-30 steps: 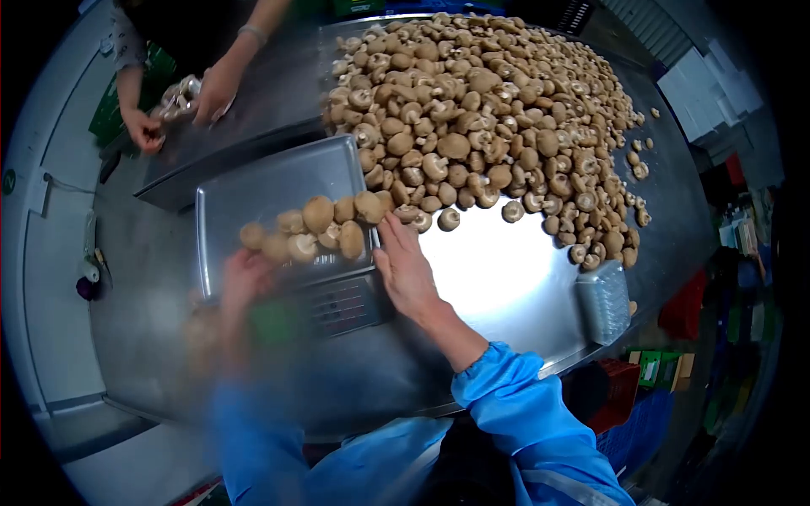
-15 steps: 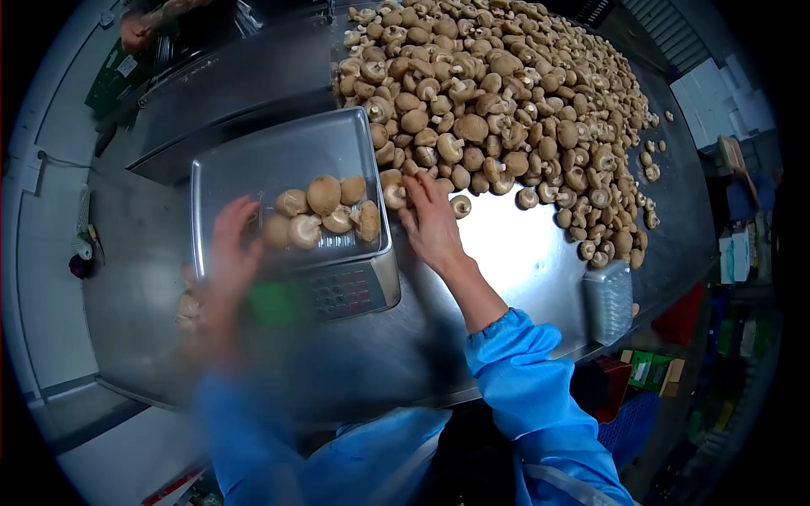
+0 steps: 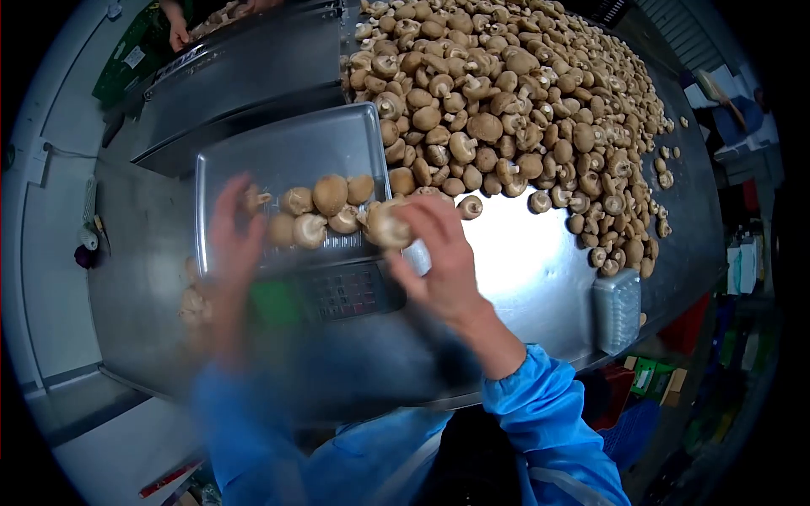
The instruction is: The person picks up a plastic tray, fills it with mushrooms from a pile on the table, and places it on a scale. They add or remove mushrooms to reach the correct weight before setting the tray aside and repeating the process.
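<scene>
My right hand (image 3: 447, 261) is closed round a pale-stemmed mushroom (image 3: 388, 226) at the right rim of the scale's metal pan (image 3: 287, 148). Over the left side of the pan is my left hand (image 3: 234, 232), smeared by motion, with a small mushroom (image 3: 256, 199) right at its fingers; whether it grips this one I cannot tell. Several brown mushrooms (image 3: 330, 195) lie grouped in a clear ridged punnet in the pan. The scale's keypad (image 3: 346, 288) faces me, partly blurred.
A big heap of mushrooms (image 3: 506, 101) covers the back right of the steel table (image 3: 540, 312). Stacked clear punnets (image 3: 617, 312) stand at the front right edge. More mushrooms (image 3: 194, 304) lie left of the scale. Another person's hand (image 3: 179, 35) shows at the top left.
My right hand has come from the heap's edge toward the pan with a mushroom in it. The left hand stays over the pan's left side, a mushroom now clearer at its fingers.
</scene>
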The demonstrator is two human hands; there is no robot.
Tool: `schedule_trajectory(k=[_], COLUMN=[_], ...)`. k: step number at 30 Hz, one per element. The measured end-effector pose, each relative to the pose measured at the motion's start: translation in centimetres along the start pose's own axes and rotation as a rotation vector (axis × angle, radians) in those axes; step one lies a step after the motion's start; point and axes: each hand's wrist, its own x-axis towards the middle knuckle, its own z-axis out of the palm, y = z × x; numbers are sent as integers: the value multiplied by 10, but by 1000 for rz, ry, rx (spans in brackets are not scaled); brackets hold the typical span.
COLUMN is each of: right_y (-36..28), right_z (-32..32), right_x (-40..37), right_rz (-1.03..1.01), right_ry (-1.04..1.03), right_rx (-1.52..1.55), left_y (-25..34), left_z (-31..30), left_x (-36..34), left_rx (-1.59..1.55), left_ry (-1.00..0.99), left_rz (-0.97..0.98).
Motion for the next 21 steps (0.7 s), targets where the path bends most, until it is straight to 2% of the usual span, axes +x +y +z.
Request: schedule_trajectory(k=[3,6,7,10,11,16,18,21], right_y=[-8,-3,-1,-4,2,60,75,95], right_z=[30,56,62,50,44,23,23,38], right_x=[4,0,-1,-4,-4,-6,-1,15], right_rz=[-218,-110,-130,-91,-122,87,66,3], right_ry=[-95,-153,-164,-204,-160,95,48,-56], right_rx=[-89,-218,-236,-94,-73,-201,-253,-316], left_y=[-22,-12,-13,-16,-15,-27,-21,-23], left_z=[15,26,28,32,34,37,30,19], left_x=[0,-7,-8,-14,-15,-21,-22,-25], left_rx=[-32,-23,-38,-67,-69,-243,-303,-269], left_ry=[-118,-105,-105,-78,-60,63,93,123], left_rz=[-14,-36,-31,-20,-13,-110,-170,-135])
